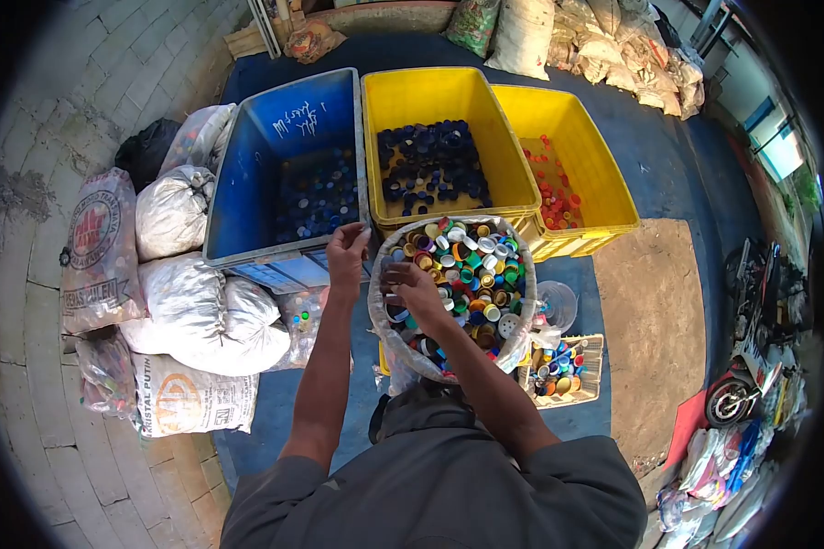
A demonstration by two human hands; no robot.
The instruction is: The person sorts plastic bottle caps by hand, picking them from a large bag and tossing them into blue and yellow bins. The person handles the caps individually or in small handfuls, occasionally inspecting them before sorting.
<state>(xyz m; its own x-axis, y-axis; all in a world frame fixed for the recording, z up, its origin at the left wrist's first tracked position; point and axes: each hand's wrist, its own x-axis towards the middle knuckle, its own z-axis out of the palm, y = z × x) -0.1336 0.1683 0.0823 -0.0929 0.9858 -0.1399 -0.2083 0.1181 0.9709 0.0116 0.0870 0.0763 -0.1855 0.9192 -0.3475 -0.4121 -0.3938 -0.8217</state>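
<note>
My left hand (348, 258) is raised at the near right corner of the blue crate (284, 249). Its fingers are pinched together at a small pale piece that looks like a bottle cap (364, 237). Over the left side of a round, liner-covered tub (528, 316) is my right hand (416, 291), its fingers curled inward; what they hold, if anything, is hidden. Mixed bottle caps (471, 274) in white, green, yellow, red and other colours fill this tub. Blue caps (320, 197) lie in the blue crate.
Behind the tub, a yellow crate (513, 188) has dark blue caps; another yellow crate (604, 197) has red ones. A small cream basket (595, 366) of caps stands right of the tub. Stuffed sacks (188, 302) line the left side. A motorcycle (740, 389) is at far right.
</note>
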